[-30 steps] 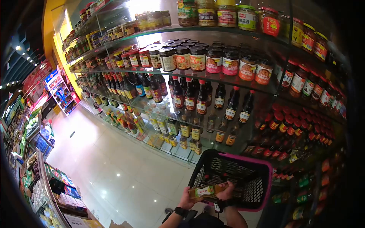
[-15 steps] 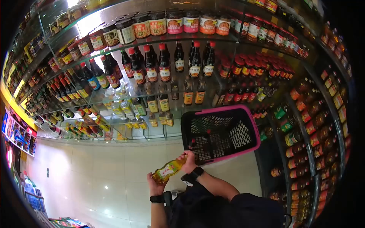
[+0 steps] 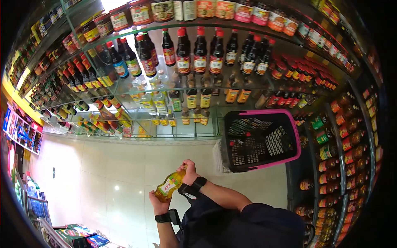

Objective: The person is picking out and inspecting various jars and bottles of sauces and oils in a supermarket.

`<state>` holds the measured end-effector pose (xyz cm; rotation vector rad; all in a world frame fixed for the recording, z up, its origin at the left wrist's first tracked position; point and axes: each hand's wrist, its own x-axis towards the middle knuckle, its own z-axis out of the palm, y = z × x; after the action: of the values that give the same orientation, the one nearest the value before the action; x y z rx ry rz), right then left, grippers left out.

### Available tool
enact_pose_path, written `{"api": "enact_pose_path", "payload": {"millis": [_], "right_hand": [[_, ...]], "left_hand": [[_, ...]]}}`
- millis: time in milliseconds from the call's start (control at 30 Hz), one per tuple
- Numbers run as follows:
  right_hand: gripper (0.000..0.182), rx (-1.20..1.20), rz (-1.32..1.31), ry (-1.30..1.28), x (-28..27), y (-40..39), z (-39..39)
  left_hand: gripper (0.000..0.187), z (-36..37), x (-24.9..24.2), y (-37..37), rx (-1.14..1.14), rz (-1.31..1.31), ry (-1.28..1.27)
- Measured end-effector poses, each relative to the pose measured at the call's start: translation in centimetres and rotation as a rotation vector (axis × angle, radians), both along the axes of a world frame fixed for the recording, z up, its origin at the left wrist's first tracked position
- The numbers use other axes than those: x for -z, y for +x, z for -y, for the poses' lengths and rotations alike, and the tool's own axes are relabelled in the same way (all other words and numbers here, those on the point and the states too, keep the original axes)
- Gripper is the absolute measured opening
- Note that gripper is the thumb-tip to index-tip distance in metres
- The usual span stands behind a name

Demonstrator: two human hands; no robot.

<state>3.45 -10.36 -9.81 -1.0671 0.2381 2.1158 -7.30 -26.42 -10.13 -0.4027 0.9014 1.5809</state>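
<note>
Since the earlier frame, basket [image 3: 264, 138] has shifted toward 3 o'clock — bottle [image 3: 168, 186] now sits tilted at 6 o'clock, left hand [image 3: 159, 203] gripping its base, right hand [image 3: 188, 171] closed around its neck, shelves [image 3: 173, 124] at 12 o'clock.

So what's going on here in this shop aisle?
A person stands in front of glass shelves packed with sauce bottles and jars, holding a small bottle of yellow liquid in both hands. The left hand supports its base and the right hand grips the cap end, with the bottle tilted. A black basket with a pink rim sits just beyond the hands.
</note>
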Motion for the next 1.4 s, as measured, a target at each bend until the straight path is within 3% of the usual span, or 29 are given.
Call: {"api": "enact_pose_path", "payload": {"millis": [133, 167, 267, 400, 467, 633, 767, 867, 933, 1100, 1167, 1267, 1367, 1400], "right_hand": [[0.018, -0.068, -0.018, 0.057, -0.1, -7.9, -1.2], [0.020, -0.027, -0.025, 0.196, -0.9, -10.9, -1.1], [0.020, -0.135, 0.010, 0.094, -4.2, -17.3, -1.4], [0.015, -0.204, -0.137, 0.112, -4.1, -23.8, -1.2], [0.015, -0.249, -0.127, 0.144, -4.1, -27.1, -1.7], [0.015, -0.350, -0.055, 0.137, -4.8, -32.9, -2.1], [0.017, -0.365, -0.001, 0.122, -3.5, -37.6, -2.1], [0.020, -0.355, 0.000, 0.154, -4.9, -41.5, -1.7], [0.019, -0.303, 0.030, 0.153, -6.6, -44.7, -1.1], [0.020, -0.168, 0.038, 0.297, -8.6, -54.1, -0.3], [0.020, -0.147, 0.013, 0.368, -9.8, -57.5, 0.4], [0.019, -0.110, -0.064, 0.385, -11.1, -62.8, 1.8], [0.018, -0.123, -0.080, 0.325, -12.8, -68.5, 3.1], [0.017, -0.155, -0.050, 0.309, -13.2, -70.2, 3.6]], "left_hand": [[0.045, -0.5, 0.6, -7.1, -0.085, -0.052, -0.054], [0.046, -0.4, 0.8, -9.5, -0.123, -0.069, -0.009], [0.046, -0.5, -1.6, -15.2, -0.174, -0.100, -0.018], [0.047, -0.1, -2.5, -21.7, -0.250, -0.140, -0.040], [0.047, 0.1, -1.7, -24.5, -0.224, -0.079, 0.071], [0.048, -0.3, -3.0, -28.8, -0.320, 0.010, -0.013], [0.044, 0.3, 1.4, -34.2, -0.299, 0.103, 0.042], [0.051, -0.3, 2.2, -38.8, -0.268, 0.060, -0.007], [0.042, -0.6, 2.0, -42.7, -0.229, 0.087, -0.011], [0.046, -1.0, -3.2, -53.9, -0.081, 0.024, 0.082], [0.045, -1.4, -0.4, -58.3, -0.075, -0.015, 0.121], [0.041, -0.2, -0.5, -64.0, -0.060, -0.061, 0.159], [0.041, 1.3, -7.1, -68.5, -0.119, -0.068, 0.038], [0.041, 1.8, -7.1, -69.8, -0.117, -0.065, 0.036]]}}
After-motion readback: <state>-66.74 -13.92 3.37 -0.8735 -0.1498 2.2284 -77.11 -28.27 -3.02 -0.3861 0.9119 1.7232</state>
